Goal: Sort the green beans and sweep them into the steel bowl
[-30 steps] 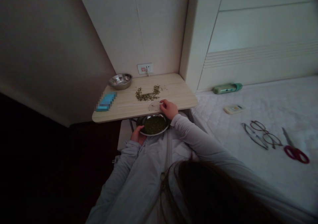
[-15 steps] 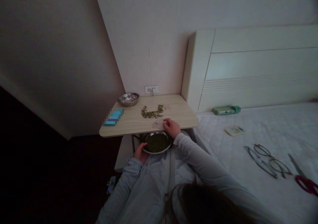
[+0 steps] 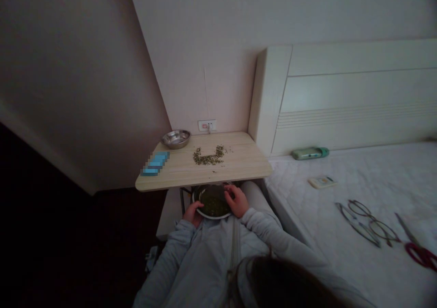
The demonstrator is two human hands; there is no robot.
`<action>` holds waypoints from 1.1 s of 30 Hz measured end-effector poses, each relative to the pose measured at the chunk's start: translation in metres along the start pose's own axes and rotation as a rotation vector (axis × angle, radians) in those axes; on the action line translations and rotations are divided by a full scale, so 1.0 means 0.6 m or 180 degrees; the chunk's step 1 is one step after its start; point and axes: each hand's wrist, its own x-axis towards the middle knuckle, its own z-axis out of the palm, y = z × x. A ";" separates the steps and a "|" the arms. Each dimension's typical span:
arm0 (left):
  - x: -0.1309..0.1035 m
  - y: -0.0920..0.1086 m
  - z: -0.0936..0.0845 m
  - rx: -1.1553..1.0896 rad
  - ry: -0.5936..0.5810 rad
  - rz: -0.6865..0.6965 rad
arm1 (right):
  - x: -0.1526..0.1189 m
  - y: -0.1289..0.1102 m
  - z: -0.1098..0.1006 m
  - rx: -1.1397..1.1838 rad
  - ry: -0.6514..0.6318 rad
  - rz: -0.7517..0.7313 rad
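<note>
A metal bowl (image 3: 215, 217) with small green bits, like beans, sits at my lap below the table's front edge. My left hand (image 3: 193, 213) grips its left rim, with the thumb over the edge. Above the bowl's right side is my right hand (image 3: 236, 200), its fingers pinched on a thin clear round piece (image 3: 215, 191), which lies over the far part of the bowl and shows only faintly. On the small wooden table (image 3: 177, 171) is a U-shaped scatter of green beans (image 3: 207, 159), with a few stray bits nearer the front edge.
A second metal bowl (image 3: 176, 139) and a blurred blue object (image 3: 155, 163) stand at the table's left. On the bed to the right lie a green bottle (image 3: 310, 153), a pale flat item (image 3: 322, 182), glasses (image 3: 384, 230) and red-handled scissors (image 3: 421, 254).
My right hand has drawn the clear piece back from the table's front edge and down over the bowl. The left hand stays on the rim.
</note>
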 end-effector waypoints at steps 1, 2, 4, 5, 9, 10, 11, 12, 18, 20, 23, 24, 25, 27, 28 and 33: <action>-0.001 -0.001 0.000 0.0017 -0.0013 0.0006 | -0.002 0.005 -0.001 0.0014 0.0078 0.0039; -0.002 -0.001 0.001 0.0042 -0.0014 0.0022 | -0.003 0.010 -0.003 0.0033 0.0209 0.0094; -0.004 -0.001 0.002 0.0102 -0.0007 0.0046 | -0.004 0.020 -0.008 0.0171 0.0471 0.0233; -0.005 -0.001 0.003 0.0133 0.0004 0.0039 | -0.003 0.024 -0.010 0.0326 0.0563 0.0315; -0.007 0.000 0.003 0.0217 0.0026 -0.0084 | 0.000 0.032 -0.012 0.1170 0.0757 0.0650; -0.006 -0.001 0.003 0.0225 0.0028 -0.0096 | 0.000 0.032 -0.012 0.1330 0.0829 0.0737; -0.006 -0.001 0.003 0.0229 0.0030 -0.0095 | 0.000 0.032 -0.012 0.1461 0.0910 0.0814; -0.006 -0.001 0.003 0.0227 0.0034 -0.0079 | 0.001 0.030 -0.013 0.1571 0.0981 0.0870; -0.003 -0.001 0.008 0.0090 0.0013 -0.0016 | 0.025 0.000 -0.029 0.1646 0.0952 0.0603; -0.003 0.000 0.008 0.0094 0.0101 0.0017 | 0.047 -0.010 -0.035 0.1358 0.0761 0.0377; -0.005 0.001 0.009 0.0102 0.0260 0.0066 | 0.087 -0.015 -0.042 0.0605 0.0443 0.0092; -0.005 0.001 0.009 0.0087 0.0261 0.0063 | 0.100 -0.014 -0.044 0.0396 0.0308 0.0030; -0.006 0.001 0.010 0.0064 0.0242 0.0055 | 0.111 -0.012 -0.045 0.0209 0.0227 0.0021; -0.008 0.001 0.011 0.0012 0.0174 0.0026 | 0.127 -0.007 -0.045 -0.0129 0.0209 0.0087; -0.009 0.002 0.012 -0.0005 0.0156 0.0011 | 0.132 -0.004 -0.045 -0.0263 0.0207 0.0136; -0.008 0.002 0.011 0.0020 0.0252 -0.0032 | 0.143 0.002 -0.041 -0.0563 0.0015 0.0186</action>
